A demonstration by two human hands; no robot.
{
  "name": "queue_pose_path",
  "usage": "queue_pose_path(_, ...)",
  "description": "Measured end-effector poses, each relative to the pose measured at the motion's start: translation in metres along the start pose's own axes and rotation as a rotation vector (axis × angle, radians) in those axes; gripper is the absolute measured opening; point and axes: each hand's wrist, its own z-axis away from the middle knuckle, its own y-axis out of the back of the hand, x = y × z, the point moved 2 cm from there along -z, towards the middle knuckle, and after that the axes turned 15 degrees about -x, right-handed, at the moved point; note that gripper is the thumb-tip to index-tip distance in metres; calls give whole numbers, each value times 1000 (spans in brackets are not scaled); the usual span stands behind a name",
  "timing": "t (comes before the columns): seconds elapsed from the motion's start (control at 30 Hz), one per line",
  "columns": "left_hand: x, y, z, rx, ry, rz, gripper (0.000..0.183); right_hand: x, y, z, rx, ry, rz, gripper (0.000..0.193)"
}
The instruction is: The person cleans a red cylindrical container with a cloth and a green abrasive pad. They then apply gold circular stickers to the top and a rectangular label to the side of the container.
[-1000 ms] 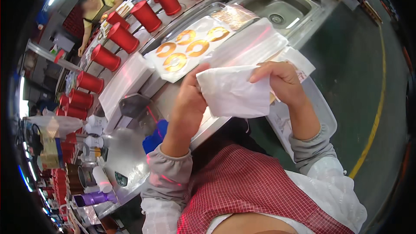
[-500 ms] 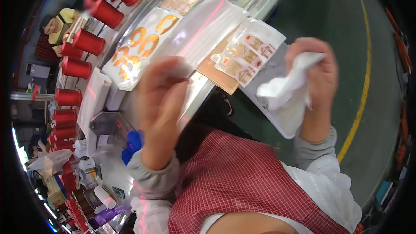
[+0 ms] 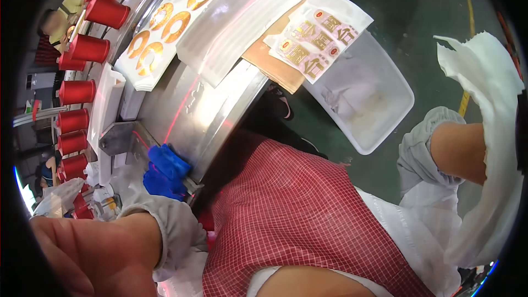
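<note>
My left hand (image 3: 93,247) is near the lower left rim, close to the camera; its fingers run out of the picture, so their pose cannot be told. A large white sheet of thin paper (image 3: 498,110) with a ragged edge stands up at the far right. My right forearm (image 3: 459,151) passes behind it, and the sheet hides the right hand that holds it up. Ahead, a white printed sheet with gold and red marks (image 3: 322,36) lies over brown cardboard (image 3: 283,74) at the table's edge.
A white plastic bin (image 3: 379,93) stands below the table edge. On the metal table (image 3: 179,107) are gold ring-shaped pieces on white sheets (image 3: 176,25), a long translucent sheet (image 3: 242,22) and a blue cloth (image 3: 168,170). Red spools (image 3: 91,49) line the left; a person sits beyond them.
Both hands have moved apart and toward me, the left to the lower left, the right to the far right. The crumpled white paper in the right hand is now spread out.
</note>
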Motion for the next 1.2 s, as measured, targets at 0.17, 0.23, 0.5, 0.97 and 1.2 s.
queue_pose_path(0.17,-11,-15,1,-43,107,98,60,3,1,3,49,-67,-25,40)
queue_pose_path(0.23,-21,-24,-1,-79,152,172,63,1,4,5,85,-118,-12,41)
queue_pose_path(0.5,-104,-130,32,-278,694,344,76,42,-25,81,209,-808,-588,36)
queue_pose_path(0.97,-194,-285,30,-282,1226,690,15,92,4,198,345,-1430,-835,32)
queue_pose_path(1.2,-240,-315,55,-213,1424,765,17,96,-8,269,653,-1406,-1719,55)
